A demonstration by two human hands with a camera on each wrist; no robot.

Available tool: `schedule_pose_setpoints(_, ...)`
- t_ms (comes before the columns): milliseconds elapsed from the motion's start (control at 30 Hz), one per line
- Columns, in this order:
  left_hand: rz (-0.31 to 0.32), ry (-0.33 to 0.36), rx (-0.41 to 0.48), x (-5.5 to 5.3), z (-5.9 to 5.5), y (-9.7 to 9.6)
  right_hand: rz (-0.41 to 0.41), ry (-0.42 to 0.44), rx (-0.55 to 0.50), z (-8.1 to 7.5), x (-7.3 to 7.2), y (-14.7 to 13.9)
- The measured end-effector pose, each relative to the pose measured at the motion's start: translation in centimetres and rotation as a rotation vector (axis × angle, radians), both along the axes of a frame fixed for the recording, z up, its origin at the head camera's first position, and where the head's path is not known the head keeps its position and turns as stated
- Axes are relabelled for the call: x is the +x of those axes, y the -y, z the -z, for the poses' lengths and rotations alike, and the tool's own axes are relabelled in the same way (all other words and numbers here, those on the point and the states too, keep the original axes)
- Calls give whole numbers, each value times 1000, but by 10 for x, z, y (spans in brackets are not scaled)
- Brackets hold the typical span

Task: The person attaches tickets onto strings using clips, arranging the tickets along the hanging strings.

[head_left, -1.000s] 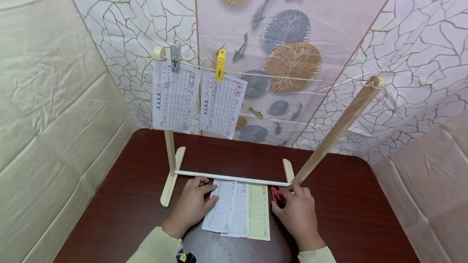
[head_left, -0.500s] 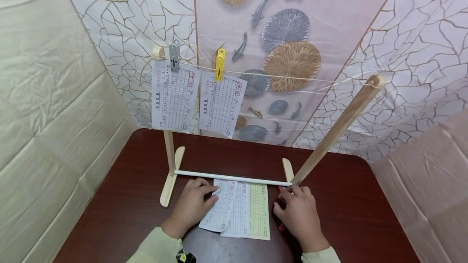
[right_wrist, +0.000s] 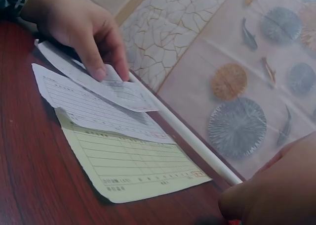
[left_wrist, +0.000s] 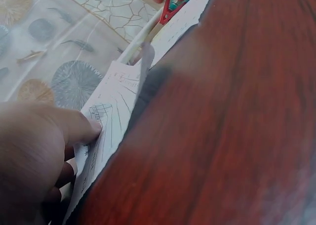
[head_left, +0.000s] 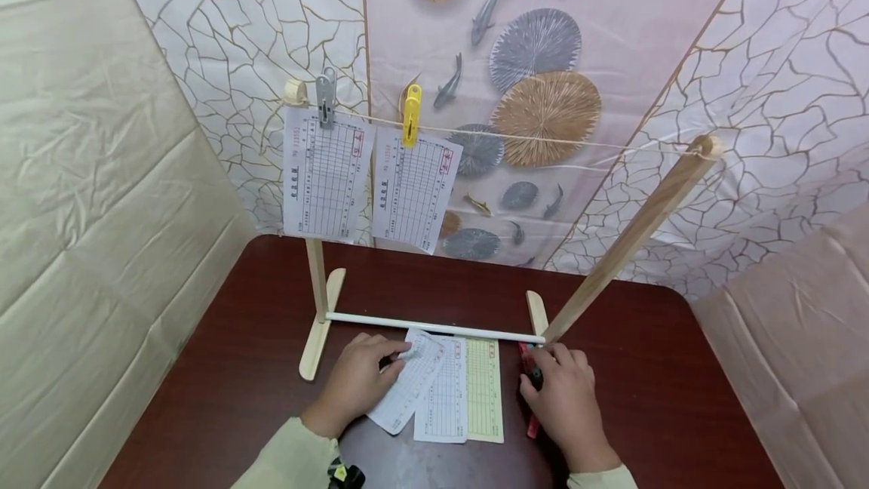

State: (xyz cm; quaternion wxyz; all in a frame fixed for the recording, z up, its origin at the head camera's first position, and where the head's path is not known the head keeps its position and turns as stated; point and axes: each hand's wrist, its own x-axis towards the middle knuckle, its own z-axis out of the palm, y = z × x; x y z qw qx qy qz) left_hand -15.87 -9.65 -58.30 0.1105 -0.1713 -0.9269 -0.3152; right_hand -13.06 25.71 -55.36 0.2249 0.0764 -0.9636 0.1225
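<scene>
"On the dark table (head_left: 204, 406), what's changed?"
"The left sheet (head_left: 413, 383), six o'clock, has tilted, pinched by the left hand (head_left: 360, 379); probably it's separating."
"Right hand (head_left: 565, 398)?"
"Five o'clock, near a red clip (left_wrist: 168, 15); I can't tell its grip."

The form slips (head_left: 410, 385) are white and pale green with ruled grids, the clothespins (head_left: 411, 113) grey, yellow and red, the table (head_left: 652, 383) reddish-brown, the backdrop (head_left: 753, 112) white with gold crackle.

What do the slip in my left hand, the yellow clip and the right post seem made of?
Slip: matte paper, thin, printed and bending. Yellow clip: probably plastic, bright uniform colour. Right post: wood, apparently unpainted, pale with streaked grain.
</scene>
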Motion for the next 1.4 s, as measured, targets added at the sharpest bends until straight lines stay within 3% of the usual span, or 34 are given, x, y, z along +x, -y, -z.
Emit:
schedule_pose_setpoints(233, -2, 1, -1, -1, -1, 1, 38, 4, -17, -6, 7, -7)
schedule_pose_setpoints(533, 11, -15, -2, -4, 3, 2, 83, 175, 44, -13, 23, -13)
schedule_pose_setpoints(900, 7, 18, 4, -4, 5, 2, -80, 446, 68, -33, 37, -34)
schedule_pose_setpoints(1100, 16, 11, 12, -4, 6, 2, -140, 540, 71, -39, 41, -44)
schedule_pose_setpoints(1400, 12, -7, 12, -3, 6, 3, -229, 793, -184, -40, 45, -51)
